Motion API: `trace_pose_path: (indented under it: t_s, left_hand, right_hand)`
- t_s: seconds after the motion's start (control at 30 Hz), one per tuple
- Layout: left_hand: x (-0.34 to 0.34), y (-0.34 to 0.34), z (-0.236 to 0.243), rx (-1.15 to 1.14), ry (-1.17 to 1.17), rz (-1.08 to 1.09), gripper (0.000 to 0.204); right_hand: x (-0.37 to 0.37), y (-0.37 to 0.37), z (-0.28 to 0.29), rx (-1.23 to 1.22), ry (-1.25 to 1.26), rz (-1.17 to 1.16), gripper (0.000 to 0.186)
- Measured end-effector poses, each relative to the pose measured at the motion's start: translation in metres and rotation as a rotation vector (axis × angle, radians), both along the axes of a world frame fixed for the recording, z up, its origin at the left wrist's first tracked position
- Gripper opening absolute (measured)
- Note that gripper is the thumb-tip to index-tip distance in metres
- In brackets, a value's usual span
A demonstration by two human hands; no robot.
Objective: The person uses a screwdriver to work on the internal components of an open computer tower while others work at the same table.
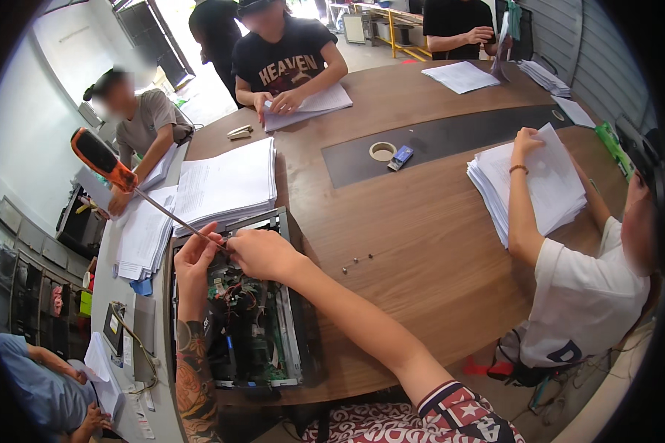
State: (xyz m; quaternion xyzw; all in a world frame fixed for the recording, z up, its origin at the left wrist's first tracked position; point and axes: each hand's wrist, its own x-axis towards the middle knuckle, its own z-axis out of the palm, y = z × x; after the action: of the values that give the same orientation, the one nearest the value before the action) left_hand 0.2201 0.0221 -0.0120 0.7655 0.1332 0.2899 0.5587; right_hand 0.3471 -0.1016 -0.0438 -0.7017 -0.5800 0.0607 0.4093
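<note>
A screwdriver (105, 160) with an orange and black handle slants down from the upper left, its handle end raised. Close to the tip, my left hand (197, 257) pinches the shaft between its fingers. Beside it my right hand (262, 252) has its fingers closed at the screwdriver's tip; whatever they pinch is too small or hidden to name. Both hands are over the far end of an opened computer case (294, 340). Inside the case a green circuit board (219, 284), thin coloured cables and black parts show.
Several small screws (355, 260) lie on the wooden table (406, 295) right of the case. Paper stacks (225, 177) stand behind it. A tape roll (383, 151) and a blue box (400, 157) sit mid-table. A metal unit with cables (137, 340) is at left. Several people handle papers around.
</note>
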Motion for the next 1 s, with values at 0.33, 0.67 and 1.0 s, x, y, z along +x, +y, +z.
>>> trace_pose_path:
  t_s: [0.33,0.67,1.0]
  left_hand:
    - [-0.007,0.006,0.005,0.034,0.041,0.072,0.019]
    - [0.0,0.003,-0.002,0.073,0.026,-0.053,0.021]
    - [-0.008,-0.006,0.012,0.018,-0.003,-0.056,0.031]
  right_hand:
    - [-0.001,0.0,0.002,-0.03,-0.021,0.012,0.018]
    - [0.002,-0.001,0.003,-0.143,-0.066,0.007,0.02]
    - [-0.002,-0.006,0.012,-0.187,-0.033,0.038,0.018]
